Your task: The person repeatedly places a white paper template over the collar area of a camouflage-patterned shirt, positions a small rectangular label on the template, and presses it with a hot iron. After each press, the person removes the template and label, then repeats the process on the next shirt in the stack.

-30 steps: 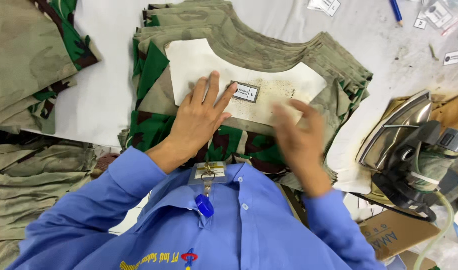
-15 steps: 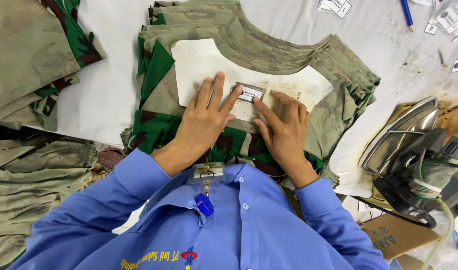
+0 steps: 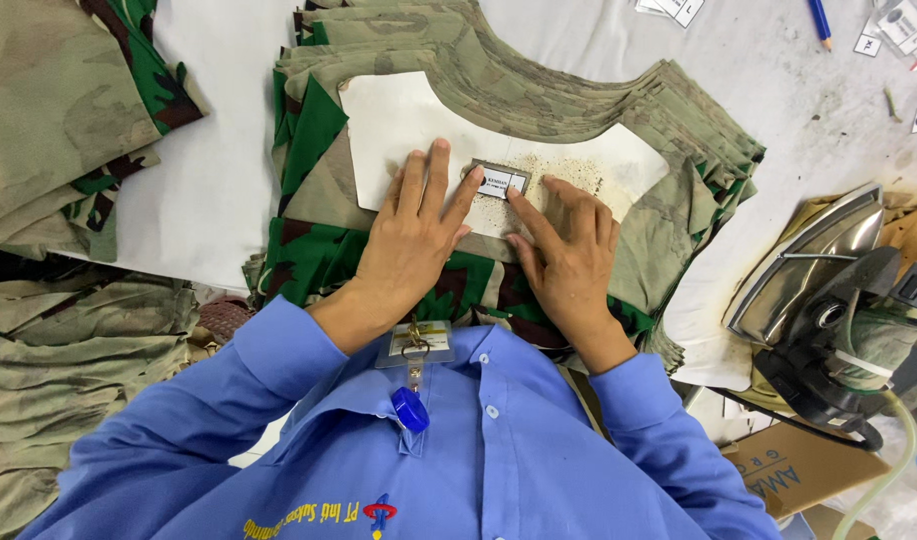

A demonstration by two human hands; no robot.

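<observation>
This is a garment workshop, at a pressing and labelling station. Stacks of cut camouflage fabric pieces (image 3: 619, 130) cover a padded white tabletop (image 3: 209, 190), a steam iron (image 3: 829, 270) rests at the side, and small loose size tags (image 3: 884, 30) lie scattered about.

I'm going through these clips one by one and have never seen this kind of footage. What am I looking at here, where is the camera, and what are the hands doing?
The camera sits on a person's head and looks down, so the blue shirt at the bottom is the wearer's own. There is no machine, only two bare hands. The left hand and right hand lie flat, palms down, on a white cardboard template that lies on a stack of camouflage fabric pieces. Their fingertips meet at a small woven label on the template; neither hand grips anything. To the right an iron rests on its side. More camouflage cloth lies at the left, and a blue pencil with small paper tags at the top right.
</observation>
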